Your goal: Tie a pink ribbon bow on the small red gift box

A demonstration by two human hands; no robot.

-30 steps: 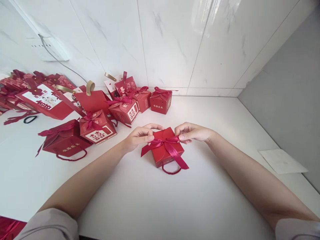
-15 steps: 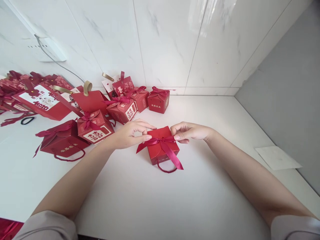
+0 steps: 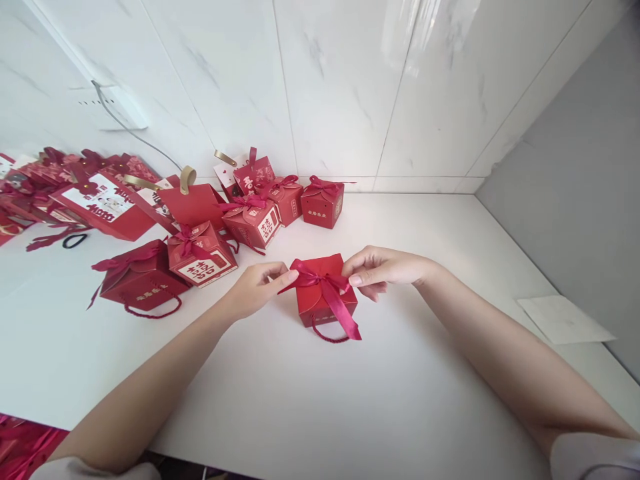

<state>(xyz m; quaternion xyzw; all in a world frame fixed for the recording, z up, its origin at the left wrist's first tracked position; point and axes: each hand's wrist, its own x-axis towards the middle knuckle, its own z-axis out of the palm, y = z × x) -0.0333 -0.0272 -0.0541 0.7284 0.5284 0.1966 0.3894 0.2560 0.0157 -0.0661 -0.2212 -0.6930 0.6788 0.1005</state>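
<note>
A small red box [image 3: 313, 300] stands on the white table, with a rope handle [image 3: 330, 338] hanging at its near side. Across its top lies a magenta ribbon [image 3: 336, 303] tied in a bow, one tail falling over the front. My left hand [image 3: 260, 283] pinches the bow's left loop between thumb and curled fingers. On the other side, my right hand [image 3: 383, 270] has its thumb and forefinger closed on the right end of the bow, beside the box's right edge.
Several red boxes with ribbons [image 3: 200, 257] stand to the left and behind. More red bags [image 3: 105, 207] crowd the far left, near a black ring [image 3: 75, 241]. A white sheet [image 3: 565, 320] lies at the right. Behind is a tiled wall [image 3: 340, 87].
My left hand's fingers have curled in from the box top onto the left loop, which now stands up more. The view has shifted slightly, moving the surroundings to the right.
</note>
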